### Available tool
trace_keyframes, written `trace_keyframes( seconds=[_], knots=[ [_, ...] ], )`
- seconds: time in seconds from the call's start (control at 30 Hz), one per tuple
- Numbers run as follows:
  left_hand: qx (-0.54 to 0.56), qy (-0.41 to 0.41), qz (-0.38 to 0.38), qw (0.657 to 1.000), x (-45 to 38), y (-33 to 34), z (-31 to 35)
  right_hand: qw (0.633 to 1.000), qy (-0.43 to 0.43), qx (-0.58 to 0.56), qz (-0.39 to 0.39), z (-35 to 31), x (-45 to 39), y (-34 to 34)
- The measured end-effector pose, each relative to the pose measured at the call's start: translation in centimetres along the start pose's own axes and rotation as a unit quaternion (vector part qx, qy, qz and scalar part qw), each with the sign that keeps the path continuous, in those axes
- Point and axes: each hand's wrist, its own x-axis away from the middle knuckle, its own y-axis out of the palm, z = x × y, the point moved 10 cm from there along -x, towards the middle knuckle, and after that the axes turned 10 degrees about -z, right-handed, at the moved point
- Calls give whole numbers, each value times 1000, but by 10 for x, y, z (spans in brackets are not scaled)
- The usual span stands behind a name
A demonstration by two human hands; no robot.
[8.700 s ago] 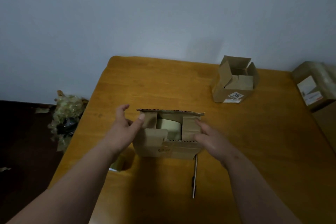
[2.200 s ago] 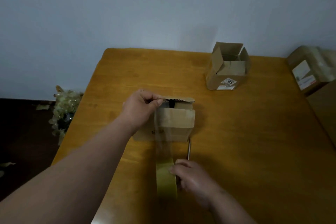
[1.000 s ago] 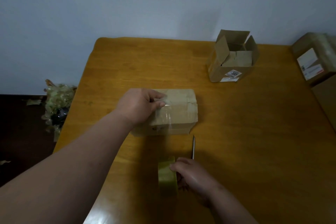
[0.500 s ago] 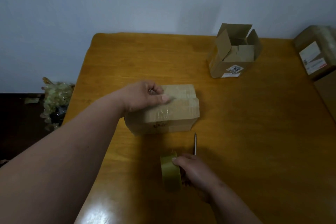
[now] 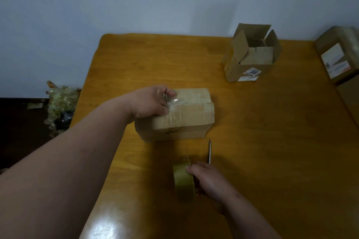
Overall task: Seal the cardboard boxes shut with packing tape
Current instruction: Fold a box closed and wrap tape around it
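Table (image 5: 252,141) fills the frame, right edge cut off. Closed box (image 5: 184,116) at centre; left hand (image 5: 151,103) on top, fingers curled on clear tape, strip hard to make out. Right hand (image 5: 207,178) grips tape roll (image 5: 183,180), lower centre, core hidden. Knife (image 5: 209,151) partly covered.

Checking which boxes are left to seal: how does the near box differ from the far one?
The near box has its flaps folded flat with clear tape across the top under the left hand; the far box has flaps standing open, untaped and untouched. The far box bears a label. Both are brown cardboard.
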Motion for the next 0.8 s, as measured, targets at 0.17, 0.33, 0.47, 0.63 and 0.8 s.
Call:
trace_keyframes(
  seconds=[0.17,0.33,0.47,0.63,0.8],
  knots=[
    [13,-8,25,1000,-1,1,0,1000,-4,11,7,-1,3,-1],
    [-4,5,110,994,-3,-4,0,1000,-12,29,3,-5,6,-1],
    [30,24,145,989,3,-11,-6,999,-9,39,11,-5,7,-3],
    [19,96,116,988,10,-5,5,999,-3,43,6,-4,7,-2],
    [46,87,75,992,12,0,6,999,-2,53,11,-5,7,-4]
  ],
)
